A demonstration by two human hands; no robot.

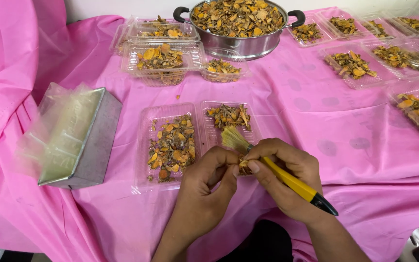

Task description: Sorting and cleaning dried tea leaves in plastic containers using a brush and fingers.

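My right hand [287, 179] grips a yellow-handled brush [294, 184] with pale bristles pointing up-left over an open clear tray. My left hand [209, 179] pinches a small orange-brown dried piece [243, 166] against the brush's ferrule, fingertips of both hands touching. Just beyond the hands lies an open clear plastic clamshell tray [141, 145]; its left half holds orange and brown dried slices [173, 145], its right half a smaller darker heap [229, 115].
A metal pot [241, 44] full of dried pieces stands at the back centre. Stacked clear trays [192, 56] sit to its left, several filled trays [364, 80] to the right. A grey metal box [93, 145] lined with a plastic bag rests at left on the pink cloth [316, 121].
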